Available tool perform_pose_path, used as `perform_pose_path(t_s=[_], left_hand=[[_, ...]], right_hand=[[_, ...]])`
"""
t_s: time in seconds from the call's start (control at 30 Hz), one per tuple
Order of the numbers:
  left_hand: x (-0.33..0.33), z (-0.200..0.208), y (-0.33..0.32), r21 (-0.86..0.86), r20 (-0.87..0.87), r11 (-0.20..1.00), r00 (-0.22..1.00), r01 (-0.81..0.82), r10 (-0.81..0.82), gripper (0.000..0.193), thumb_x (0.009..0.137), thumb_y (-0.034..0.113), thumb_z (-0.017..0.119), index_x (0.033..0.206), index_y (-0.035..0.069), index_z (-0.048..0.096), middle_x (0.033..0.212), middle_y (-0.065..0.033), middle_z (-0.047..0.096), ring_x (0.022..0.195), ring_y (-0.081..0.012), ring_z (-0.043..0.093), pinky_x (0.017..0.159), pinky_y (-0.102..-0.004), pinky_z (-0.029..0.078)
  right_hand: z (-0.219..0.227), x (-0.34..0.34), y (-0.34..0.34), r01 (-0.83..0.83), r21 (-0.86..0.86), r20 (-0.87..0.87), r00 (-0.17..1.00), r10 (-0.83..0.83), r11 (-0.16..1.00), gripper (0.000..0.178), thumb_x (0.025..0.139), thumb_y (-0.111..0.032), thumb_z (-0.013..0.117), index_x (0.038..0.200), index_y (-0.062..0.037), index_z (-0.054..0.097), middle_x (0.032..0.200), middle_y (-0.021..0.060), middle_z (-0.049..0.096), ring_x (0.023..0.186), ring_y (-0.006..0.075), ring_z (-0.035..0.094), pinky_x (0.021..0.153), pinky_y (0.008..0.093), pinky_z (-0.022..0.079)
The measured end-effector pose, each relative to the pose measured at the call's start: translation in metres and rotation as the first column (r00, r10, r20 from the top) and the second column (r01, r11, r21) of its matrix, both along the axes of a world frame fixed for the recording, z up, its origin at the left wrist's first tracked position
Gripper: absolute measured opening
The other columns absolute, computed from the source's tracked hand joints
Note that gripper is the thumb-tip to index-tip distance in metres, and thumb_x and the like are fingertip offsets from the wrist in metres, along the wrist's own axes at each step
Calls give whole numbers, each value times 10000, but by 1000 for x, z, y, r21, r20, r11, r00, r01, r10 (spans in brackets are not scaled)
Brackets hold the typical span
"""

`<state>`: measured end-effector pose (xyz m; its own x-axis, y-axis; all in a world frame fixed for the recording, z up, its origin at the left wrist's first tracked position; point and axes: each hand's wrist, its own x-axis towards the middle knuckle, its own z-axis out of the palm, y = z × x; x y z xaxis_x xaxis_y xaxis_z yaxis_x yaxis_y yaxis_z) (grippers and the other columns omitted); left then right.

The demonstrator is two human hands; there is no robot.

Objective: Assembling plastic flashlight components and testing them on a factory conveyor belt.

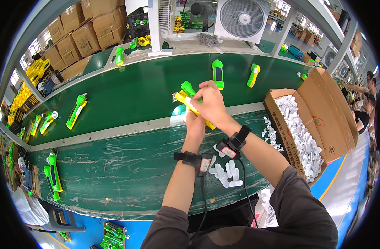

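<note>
Over the near edge of the conveyor belt, both my hands are on a yellow-and-green flashlight, tilted across my fingers. My left hand wraps the body from below, its fingers partly hidden. From above, my right hand pinches at a white plastic piece lying against the flashlight's yellow side. Whether the piece is seated there cannot be seen. Just beyond, a green flashlight head shows, partly covered by my hands. Loose white oval pieces lie on the worktop beside my wrists.
Several flashlights lie on the green belt, one just past my right hand. Two more rest on the worktop at left. A cardboard box of white pieces stands at right, with spilled pieces beside it. Wrist-strap cables hang below.
</note>
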<state>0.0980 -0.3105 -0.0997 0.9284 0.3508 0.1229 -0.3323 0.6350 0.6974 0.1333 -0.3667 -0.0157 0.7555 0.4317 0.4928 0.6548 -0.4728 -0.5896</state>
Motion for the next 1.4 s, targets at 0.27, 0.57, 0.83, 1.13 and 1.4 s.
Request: perform_pose_path(t_s=[0.27,0.57,0.83,1.13,1.4], left_hand=[[3,0,-3,11,121,1000,993,-5,4,441,870,122,630,1240,39,404,1151,-38,528,1040,-127,546,849,-282,468],[4,-6,3,299,-56,952,995,-61,82,418,875,135,604,1231,26,414,1126,-43,528,1039,-122,521,832,-287,453],[0,3,-1,147,60,987,996,-67,59,324,877,34,553,1184,19,450,1099,-58,542,979,-133,561,791,-287,483],[-4,10,-1,78,-48,996,998,-42,45,354,871,100,650,1159,-2,472,1074,-78,580,897,-143,583,763,-293,476],[-2,5,3,25,-24,998,998,56,-55,369,971,224,498,1245,-14,435,1175,-129,551,1102,-243,549,927,-373,460]], right_hand=[[-19,-10,3,76,26,226,971,-80,997,73,653,-28,711,695,3,660,1025,123,564,925,305,562,773,409,483],[-23,-9,-3,4,88,75,997,-11,996,100,673,-30,706,698,30,631,1047,153,560,982,331,559,820,400,465],[-28,3,-26,-269,40,128,956,262,962,177,763,-63,683,927,-4,658,1164,165,509,1071,312,538,842,380,480],[-41,-3,-75,-192,459,-552,704,447,868,435,848,-71,647,1232,84,514,1133,154,626,981,195,627,841,309,510],[-51,-7,-87,-91,589,-581,644,498,803,444,805,-27,688,1195,118,532,1086,168,637,931,178,636,806,283,519]])
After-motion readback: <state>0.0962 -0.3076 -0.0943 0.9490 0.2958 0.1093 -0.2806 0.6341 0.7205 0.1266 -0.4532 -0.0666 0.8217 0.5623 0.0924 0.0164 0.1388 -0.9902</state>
